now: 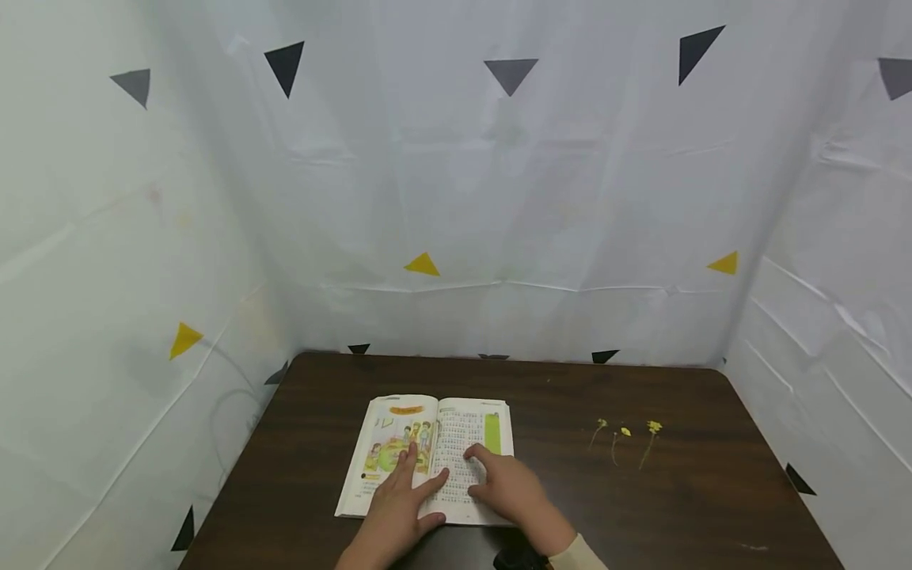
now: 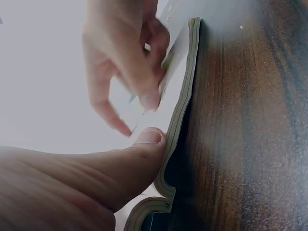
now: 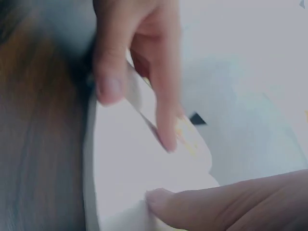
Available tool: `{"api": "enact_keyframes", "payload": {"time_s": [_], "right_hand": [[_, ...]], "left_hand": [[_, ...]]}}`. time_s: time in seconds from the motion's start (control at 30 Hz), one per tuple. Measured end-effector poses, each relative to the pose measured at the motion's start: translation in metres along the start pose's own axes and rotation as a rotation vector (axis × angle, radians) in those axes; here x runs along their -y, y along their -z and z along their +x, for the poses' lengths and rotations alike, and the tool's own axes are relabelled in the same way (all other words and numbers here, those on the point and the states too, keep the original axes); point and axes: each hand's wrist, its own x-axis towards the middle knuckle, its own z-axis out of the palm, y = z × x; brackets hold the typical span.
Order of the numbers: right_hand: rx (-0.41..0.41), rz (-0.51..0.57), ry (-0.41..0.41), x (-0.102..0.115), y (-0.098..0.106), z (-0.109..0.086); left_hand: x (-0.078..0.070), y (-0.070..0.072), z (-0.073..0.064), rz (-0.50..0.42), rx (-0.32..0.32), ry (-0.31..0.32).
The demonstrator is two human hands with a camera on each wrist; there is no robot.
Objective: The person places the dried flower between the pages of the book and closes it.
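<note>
An open book (image 1: 496,507) lies on the dark wooden table (image 1: 556,388), with a coloured picture on its left page and rows of print on its right page. My left hand (image 1: 395,503) rests on the left page and the lower middle, fingers spread. Its thumb (image 2: 144,139) touches the paper near the lower edge. Over the right page is my right hand (image 1: 511,484), forefinger and thumb apart and bent towards the print. Whether its fingertips press the paper cannot be told. The right wrist view is blurred and washed out.
To the right of the book lie three small yellow flowers (image 1: 654,427) on thin stems. White sheeting (image 1: 499,198) with black, grey and yellow triangles stands behind the table and along both sides. Near my right wrist is a dark object (image 1: 516,558), partly cut off.
</note>
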Motion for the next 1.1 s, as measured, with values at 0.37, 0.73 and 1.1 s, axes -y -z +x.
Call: {"api": "enact_keyframes", "payload": {"time_s": [0.37, 0.73, 1.1], "right_hand": [[0.090, 0.092, -0.056, -0.042, 0.022, -0.025], [0.080, 0.102, 0.003, -0.053, 0.014, -0.039], [-0.016, -0.009, -0.003, -0.049, 0.006, -0.035]], "left_hand": [[-0.004, -0.002, 0.003, -0.071, 0.052, 0.088], [-0.002, -0.008, -0.001, -0.090, 0.070, 0.108], [-0.003, -0.003, -0.002, -0.084, 0.020, 0.071]]}}
